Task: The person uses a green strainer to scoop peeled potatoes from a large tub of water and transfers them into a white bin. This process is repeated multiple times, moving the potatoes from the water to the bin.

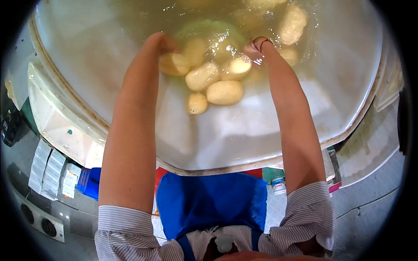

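Note:
Several peeled lotus root pieces point(224, 92) lie in murky water in a large white tub point(212, 143). One short piece point(197, 103) shows the round holes of its cut end. My left hand point(166, 44) dips into the water at the left of the pile, by a lotus root piece point(174, 63); its fingers are hidden. Across the pile, my right hand point(254, 49) is also in the water, with a dark band at its wrist. Glare and ripples hide its grip. Between my hands a pale green rounded shape point(209, 26) shows blurred underwater.
Farther right in the tub floats a knobbly pale piece point(293, 26). Outside the tub's left rim stands a white foam box point(65, 120), with stacked white cartons point(49, 169) below it. A white plastic bottle point(278, 186) is near my right elbow. My blue apron point(212, 199) faces the rim.

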A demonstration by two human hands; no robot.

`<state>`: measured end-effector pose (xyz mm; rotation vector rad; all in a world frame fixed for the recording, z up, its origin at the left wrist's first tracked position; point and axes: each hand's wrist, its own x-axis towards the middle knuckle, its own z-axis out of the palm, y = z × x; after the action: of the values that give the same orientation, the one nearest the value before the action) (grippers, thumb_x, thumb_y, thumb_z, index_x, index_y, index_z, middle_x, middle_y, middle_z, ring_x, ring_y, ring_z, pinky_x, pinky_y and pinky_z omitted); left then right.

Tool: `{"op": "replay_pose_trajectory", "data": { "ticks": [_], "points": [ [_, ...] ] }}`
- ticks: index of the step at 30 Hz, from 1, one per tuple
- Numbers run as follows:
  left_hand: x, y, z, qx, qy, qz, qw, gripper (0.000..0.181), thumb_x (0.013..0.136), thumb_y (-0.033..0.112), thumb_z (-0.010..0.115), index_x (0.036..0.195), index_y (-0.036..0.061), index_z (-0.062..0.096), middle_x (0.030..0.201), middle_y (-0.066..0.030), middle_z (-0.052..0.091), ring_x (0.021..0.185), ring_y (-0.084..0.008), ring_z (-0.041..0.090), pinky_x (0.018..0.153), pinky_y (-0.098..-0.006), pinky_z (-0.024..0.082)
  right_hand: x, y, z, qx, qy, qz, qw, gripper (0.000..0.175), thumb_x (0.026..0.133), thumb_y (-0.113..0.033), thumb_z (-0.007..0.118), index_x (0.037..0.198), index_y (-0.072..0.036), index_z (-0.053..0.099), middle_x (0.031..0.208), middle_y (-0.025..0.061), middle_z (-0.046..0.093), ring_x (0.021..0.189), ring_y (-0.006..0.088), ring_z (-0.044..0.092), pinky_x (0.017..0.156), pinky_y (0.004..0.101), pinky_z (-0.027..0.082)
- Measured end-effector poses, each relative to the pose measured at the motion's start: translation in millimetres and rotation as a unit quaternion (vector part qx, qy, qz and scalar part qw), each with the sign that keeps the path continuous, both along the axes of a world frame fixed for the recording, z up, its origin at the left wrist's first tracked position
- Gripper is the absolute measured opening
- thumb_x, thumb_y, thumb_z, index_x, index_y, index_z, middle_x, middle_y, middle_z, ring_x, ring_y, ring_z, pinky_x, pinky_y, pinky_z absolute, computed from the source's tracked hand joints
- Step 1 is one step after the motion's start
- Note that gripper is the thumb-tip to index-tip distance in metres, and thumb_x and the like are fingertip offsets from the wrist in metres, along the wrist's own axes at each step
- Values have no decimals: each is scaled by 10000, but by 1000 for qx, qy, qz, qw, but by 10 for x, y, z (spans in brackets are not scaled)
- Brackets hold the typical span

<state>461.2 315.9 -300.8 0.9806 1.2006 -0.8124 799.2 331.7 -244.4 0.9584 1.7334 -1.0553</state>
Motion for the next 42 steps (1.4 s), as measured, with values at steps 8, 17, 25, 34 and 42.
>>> {"op": "replay_pose_trajectory", "data": {
  "ticks": [8,17,25,34,42],
  "points": [
    [35,117,592,-159,80,338,924,244,647,302,588,789,104,589,741,-92,582,610,-203,558,551,-362,463,85,-200,34,-18,-36,13,999,344,689,-236,536,953,-17,551,989,133,558,907,215,544,729,331,444],
    [150,-62,817,-91,97,303,944,181,631,261,595,711,103,555,664,-62,553,551,-158,526,502,-294,432,449,-757,-304,-466,-160,-513,703,289,721,-283,525,855,-28,546,829,121,583,723,230,582,625,337,485],
    [463,277,1961,-51,88,4,995,242,664,358,553,542,158,489,437,10,442,340,-94,384,341,-251,325,197,-534,828,-393,-94,-484,776,236,752,-288,469,802,-66,531,737,83,578,657,159,577,604,276,499],
    [555,464,2834,21,72,-25,997,247,680,334,536,648,92,579,543,-39,536,434,-139,498,406,-275,407,127,-467,1664,-436,-65,-509,739,224,777,-266,442,852,-85,550,841,40,581,744,160,561,634,315,486],
    [486,665,3360,68,59,-102,991,236,670,294,523,660,66,586,566,-68,552,465,-177,527,418,-290,423,130,-712,2041,-410,37,-556,722,215,746,-221,536,869,-46,552,803,67,575,680,175,565,612,296,493]
  ]
}}
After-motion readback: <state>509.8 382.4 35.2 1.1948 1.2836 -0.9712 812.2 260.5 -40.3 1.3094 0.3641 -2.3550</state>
